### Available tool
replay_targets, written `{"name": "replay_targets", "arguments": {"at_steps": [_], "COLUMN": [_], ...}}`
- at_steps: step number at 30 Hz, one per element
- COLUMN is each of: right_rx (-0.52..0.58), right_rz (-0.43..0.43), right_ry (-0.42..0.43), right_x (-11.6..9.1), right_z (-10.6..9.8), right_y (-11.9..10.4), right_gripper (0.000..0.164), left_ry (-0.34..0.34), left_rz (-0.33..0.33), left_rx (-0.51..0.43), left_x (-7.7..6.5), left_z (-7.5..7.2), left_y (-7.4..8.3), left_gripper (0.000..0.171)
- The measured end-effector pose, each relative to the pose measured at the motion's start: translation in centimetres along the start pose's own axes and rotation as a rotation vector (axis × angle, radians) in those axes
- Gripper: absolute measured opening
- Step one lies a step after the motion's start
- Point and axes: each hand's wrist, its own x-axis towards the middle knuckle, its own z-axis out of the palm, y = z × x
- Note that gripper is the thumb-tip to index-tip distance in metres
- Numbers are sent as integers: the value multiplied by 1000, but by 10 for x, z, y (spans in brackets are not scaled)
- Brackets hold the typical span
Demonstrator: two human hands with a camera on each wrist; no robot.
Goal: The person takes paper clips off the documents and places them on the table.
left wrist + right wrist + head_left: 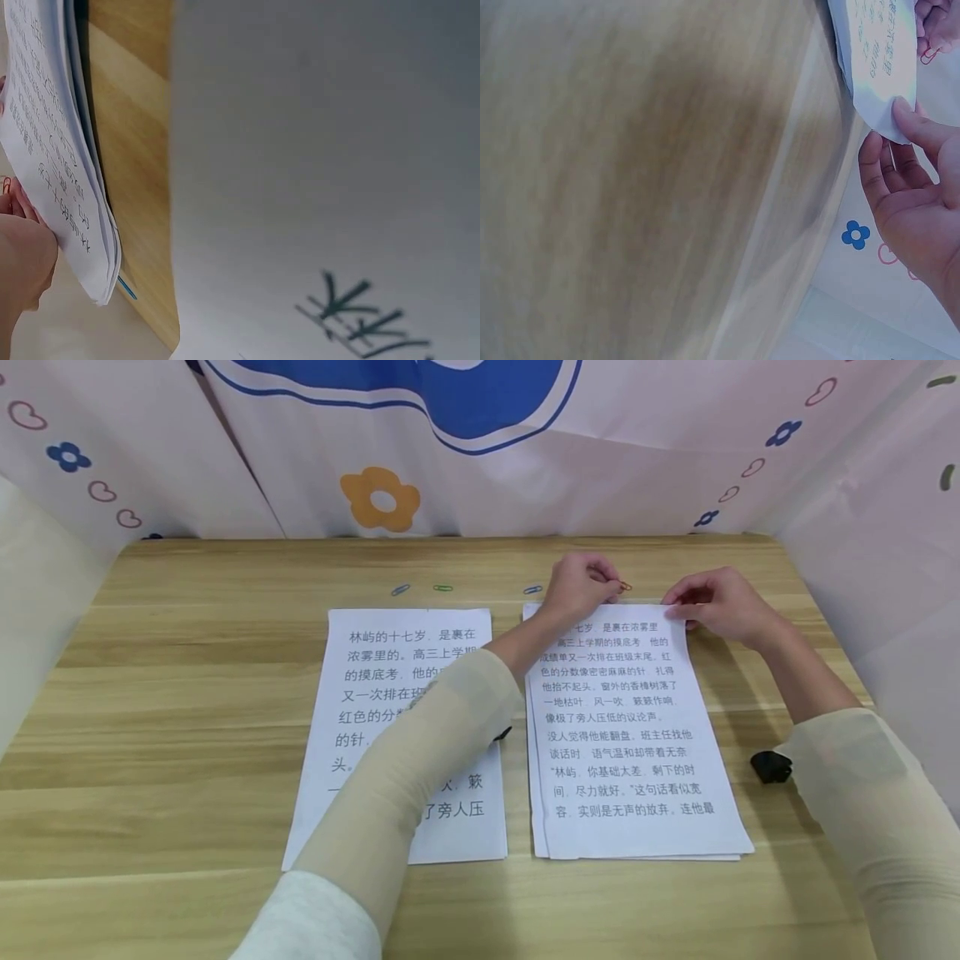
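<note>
My left hand (579,587) pinches a red paper clip (626,585) between thumb and fingers, just beyond the top edge of the right stack of printed paper (622,735). In the right wrist view the red paper clip (928,56) shows as a wire loop at the fingertips. At the stack's top right corner, my right hand (720,606) grips the paper, thumb on top and fingers beneath. That corner (885,120) is lifted a little in the right wrist view. The sheets lie slightly fanned along the stack's left side.
A second printed stack (457,839) lies to the left, partly under my left forearm. Behind the stacks are a blue paper clip (401,589), a green one (443,587) and another blue one (532,589). A patterned cloth (525,485) hangs along the wooden table's (187,693) far edge.
</note>
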Motion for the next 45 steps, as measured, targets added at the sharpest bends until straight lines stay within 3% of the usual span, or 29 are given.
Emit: {"name": "replay_targets", "arguments": {"at_steps": [8, 24, 36, 45], "right_rx": [11, 13, 21, 22], "right_rz": [-4, 14, 11, 4], "right_ry": [1, -7, -4, -4], "right_x": [1, 2, 1, 1], "right_z": [1, 2, 3, 2], "right_y": [2, 1, 2, 1], "right_gripper": [17, 16, 15, 15], "left_ry": [13, 0, 23, 35], "left_rz": [-18, -32, -68, -105], "left_rx": [-21, 116, 133, 258], "left_x": [1, 1, 1, 5], "left_z": [-2, -2, -2, 1], "left_y": [-2, -5, -5, -2], "left_gripper": [3, 8, 9, 8]}}
